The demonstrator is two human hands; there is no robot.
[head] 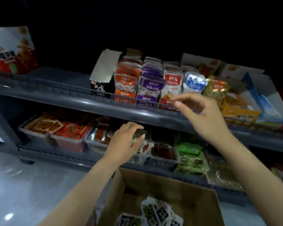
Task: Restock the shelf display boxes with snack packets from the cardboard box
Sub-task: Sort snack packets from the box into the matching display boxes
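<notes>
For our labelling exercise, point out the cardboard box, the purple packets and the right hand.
cardboard box [162, 183]: head view, inner back wall.
purple packets [152, 84]: head view, front packet's face.
right hand [203, 111]: head view, hand's middle.

Place: a small, dimly lit shop aisle.
Shelving: a dark two-tier rack [104, 103] with a low front rail, across mid-frame.
Upper tier: display boxes [125, 93] holding upright rows of snack packets [153, 84], centre.
Lower tier: clear tubs [69, 141] of loose packets, centre left.
Stock: an open cardboard box [153, 181], bottom centre.
Floor: pale glossy tiles [31, 185], lower left.
</notes>
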